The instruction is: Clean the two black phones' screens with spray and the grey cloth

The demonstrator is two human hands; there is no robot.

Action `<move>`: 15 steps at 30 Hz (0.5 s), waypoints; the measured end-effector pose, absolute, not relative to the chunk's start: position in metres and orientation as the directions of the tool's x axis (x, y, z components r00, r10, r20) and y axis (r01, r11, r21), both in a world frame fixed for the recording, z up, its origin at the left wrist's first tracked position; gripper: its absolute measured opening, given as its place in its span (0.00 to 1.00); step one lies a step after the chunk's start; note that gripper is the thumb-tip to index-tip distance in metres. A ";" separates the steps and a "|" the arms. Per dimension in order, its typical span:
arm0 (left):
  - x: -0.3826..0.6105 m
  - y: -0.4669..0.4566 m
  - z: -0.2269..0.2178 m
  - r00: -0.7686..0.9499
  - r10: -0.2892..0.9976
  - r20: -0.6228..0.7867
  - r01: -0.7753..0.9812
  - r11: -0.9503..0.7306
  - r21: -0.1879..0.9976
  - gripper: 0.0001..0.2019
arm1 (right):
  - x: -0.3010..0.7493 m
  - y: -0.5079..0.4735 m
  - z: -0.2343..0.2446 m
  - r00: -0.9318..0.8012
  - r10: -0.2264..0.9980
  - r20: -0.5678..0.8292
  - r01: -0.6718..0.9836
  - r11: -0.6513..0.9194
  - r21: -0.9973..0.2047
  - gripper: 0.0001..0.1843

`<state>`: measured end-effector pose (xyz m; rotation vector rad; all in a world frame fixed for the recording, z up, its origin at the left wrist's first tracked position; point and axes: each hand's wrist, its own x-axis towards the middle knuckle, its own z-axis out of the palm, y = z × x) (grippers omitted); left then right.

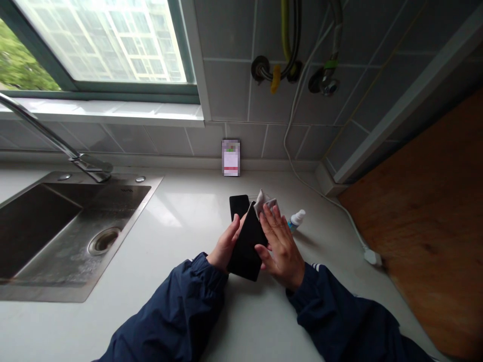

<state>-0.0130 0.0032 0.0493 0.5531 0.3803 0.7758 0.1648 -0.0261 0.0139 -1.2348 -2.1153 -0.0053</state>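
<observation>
Left hand: the left hand [226,246] curls around the lower edge of a black smartphone [246,246], its fingers closed and gripping the phone, which is tilted up off the counter.

Right hand: the right hand [282,249] is beside the phone with its fingers straight and slightly spread, their tips resting on a crumpled grey cloth [265,202]; I cannot tell whether they are gripping it.

Cloth: it is bunched at the phone's top corner, touching the phone.

Behind the phone: a dark flat slab [239,206], perhaps a second phone, lies on the white stone countertop [113,322], partly hidden by the phone.

Just right of the hands: a small white bottle with a blue label [296,219] lies on its side.

Sleeves: both arms wear navy jacket sleeves [169,311].

Left of the hands: a stainless steel sink [75,236] is set into the counter, with a chrome faucet [86,161] above it.

Back wall: a blurred card [231,158] leans against the grey tiles [234,90].

Right side: a white cable [320,191] runs along the counter to a white plug [372,257], near a wooden board [426,216].
</observation>
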 end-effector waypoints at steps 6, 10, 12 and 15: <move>-0.015 0.002 0.041 0.676 0.722 -0.144 -0.483 0.583 0.653 0.38 | 0.165 -0.025 0.015 -0.287 0.769 0.571 0.777 0.536 -0.330 0.40; -0.015 0.001 0.040 0.677 0.724 -0.133 -0.425 0.532 0.732 0.35 | 0.164 -0.025 0.015 -0.264 0.771 0.580 0.782 0.523 -0.340 0.40; -0.013 0.000 0.041 0.677 0.728 -0.111 -0.417 0.504 0.757 0.35 | 0.164 -0.026 0.015 -0.254 0.776 0.577 0.782 0.516 -0.350 0.40; -0.011 -0.002 0.039 0.681 0.719 -0.139 -0.381 0.511 0.771 0.35 | 0.163 -0.027 0.016 -0.254 0.786 0.563 0.781 0.511 -0.360 0.40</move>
